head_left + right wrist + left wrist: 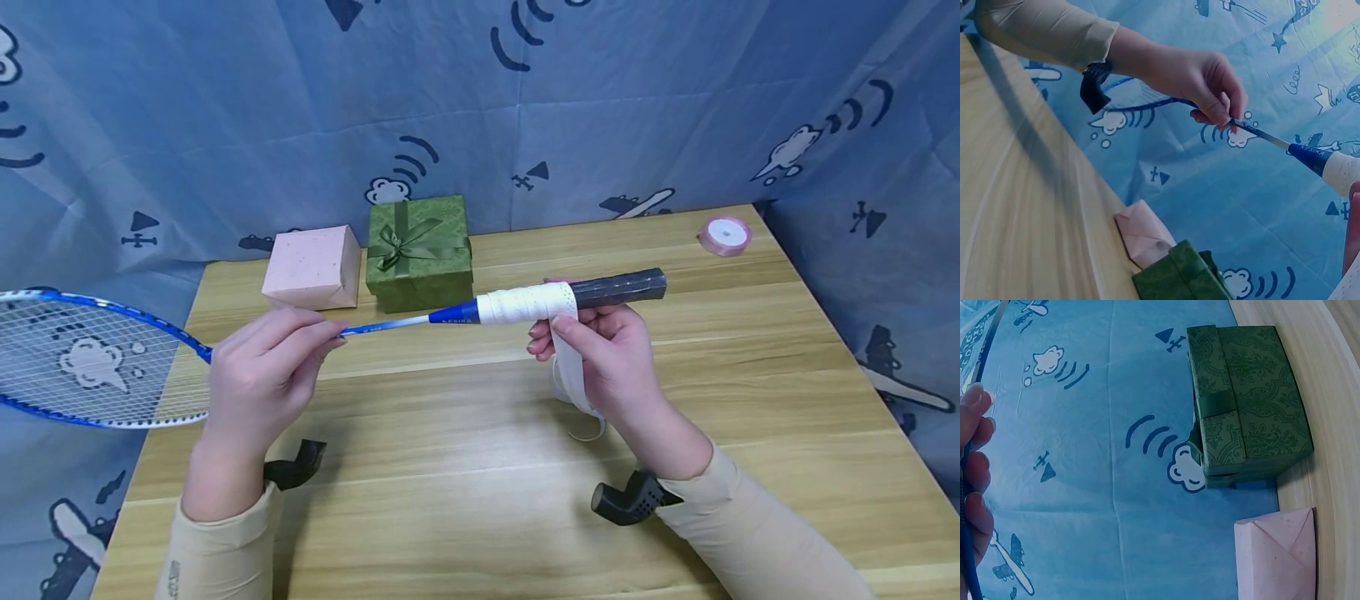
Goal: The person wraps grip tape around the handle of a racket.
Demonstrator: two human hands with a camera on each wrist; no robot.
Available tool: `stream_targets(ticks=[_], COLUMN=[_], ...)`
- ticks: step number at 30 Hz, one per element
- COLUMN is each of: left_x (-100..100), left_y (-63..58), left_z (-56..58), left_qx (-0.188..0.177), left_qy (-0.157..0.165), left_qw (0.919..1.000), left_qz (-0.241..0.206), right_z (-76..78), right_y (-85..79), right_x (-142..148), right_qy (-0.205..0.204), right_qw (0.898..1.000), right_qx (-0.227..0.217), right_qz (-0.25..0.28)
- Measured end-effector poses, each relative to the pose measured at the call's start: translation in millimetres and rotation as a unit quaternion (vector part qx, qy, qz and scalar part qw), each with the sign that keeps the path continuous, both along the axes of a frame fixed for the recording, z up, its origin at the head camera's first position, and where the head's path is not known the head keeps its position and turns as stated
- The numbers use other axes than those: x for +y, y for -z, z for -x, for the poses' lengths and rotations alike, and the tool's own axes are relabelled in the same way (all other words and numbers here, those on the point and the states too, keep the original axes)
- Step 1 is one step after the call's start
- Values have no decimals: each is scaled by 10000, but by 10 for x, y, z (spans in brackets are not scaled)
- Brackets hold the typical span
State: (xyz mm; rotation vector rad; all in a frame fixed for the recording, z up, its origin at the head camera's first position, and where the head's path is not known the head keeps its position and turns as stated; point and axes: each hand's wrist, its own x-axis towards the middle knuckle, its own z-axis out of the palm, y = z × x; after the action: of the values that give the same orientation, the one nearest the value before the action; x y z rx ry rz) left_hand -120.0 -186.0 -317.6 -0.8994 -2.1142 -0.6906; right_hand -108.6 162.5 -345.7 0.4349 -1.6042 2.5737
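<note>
A blue and white badminton racket [453, 313] is held level above the table, its strung head toward the left edge of the head view. My left hand [266, 371] pinches the thin shaft near the head. White perforated grip tape [525, 305] is wound round the handle's part nearest the blue cone, while the butt end [622, 287] shows bare black. With thumb and fingers my right hand [615, 358] grips the tape at the edge of the winding, and a loose tail hangs below. In the right wrist view, the left hand [1200, 81] holds the shaft from above.
Toward the back of the wooden table [450, 517] stand a pink box [311, 267] and a green box [420, 250] with a bow. A roll of pink ribbon [725, 236] lies at the back right. Patterned blue cloth [465, 100] hangs behind the table.
</note>
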Motion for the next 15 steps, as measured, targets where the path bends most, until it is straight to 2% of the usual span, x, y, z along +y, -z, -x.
stream_targets(ticks=[5,13,15], left_x=[1,-6,-7], left_y=[10,22,20], left_z=[3,4,1], left_qx=[-6,106,129], left_qy=[-83,-128,-123], left_qw=[9999,9998,9998], left_qz=[81,92,107], right_z=[-3,-23,-22], right_y=[6,17,17], right_x=[-4,-26,-27], right_qy=[133,307,301], right_qw=[9998,9980,9982], right_qx=[90,-193,-201], right_qz=[-78,-513,-471])
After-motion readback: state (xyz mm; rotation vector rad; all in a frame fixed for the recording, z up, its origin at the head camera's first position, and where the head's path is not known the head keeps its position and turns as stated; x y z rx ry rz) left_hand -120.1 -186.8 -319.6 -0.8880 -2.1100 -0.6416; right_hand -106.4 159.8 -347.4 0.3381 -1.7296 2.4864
